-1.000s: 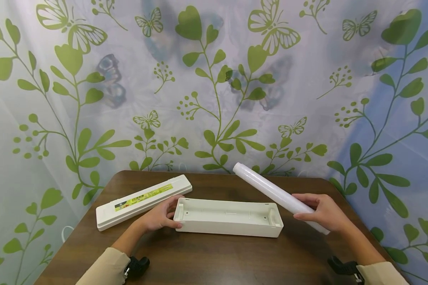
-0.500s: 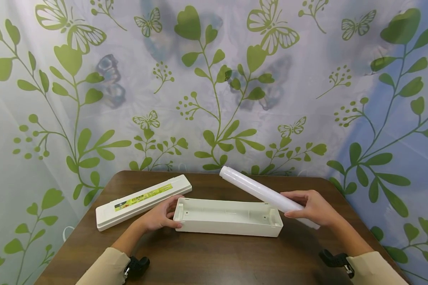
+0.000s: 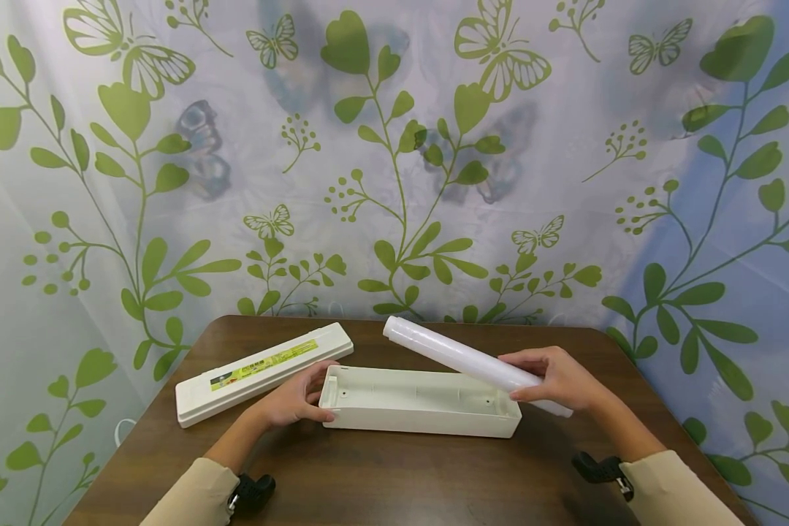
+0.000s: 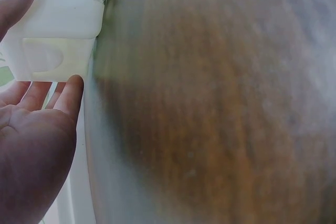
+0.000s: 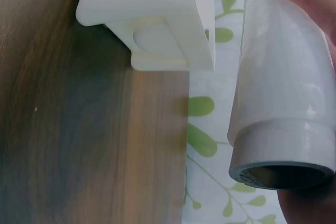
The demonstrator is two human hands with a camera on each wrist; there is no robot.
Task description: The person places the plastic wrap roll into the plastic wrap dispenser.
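Observation:
A long white open-topped box (image 3: 421, 424) lies across the middle of the table in the head view, its inside showing. My left hand (image 3: 292, 398) grips its left end, thumb at the front and fingers behind; the left wrist view shows the thumb (image 4: 20, 6) and fingertips on either side of that end. My right hand (image 3: 555, 380) holds a roll of cling film (image 3: 443, 349) near its right end. The roll slants above the box's back right corner, its left end higher and farther back. Its hollow core end (image 5: 283, 176) faces the right wrist camera.
A white lid (image 3: 263, 374) with a yellow-green label lies slanted at the back left, behind my left hand. The brown wooden table (image 3: 401, 482) ends at a rounded back edge. Behind it hangs a curtain (image 3: 394, 183) with green leaves and butterflies.
My right hand has carried the cling film roll leftward, so that it now overlaps the box's right end in the head view. The left hand, box and lid have stayed put.

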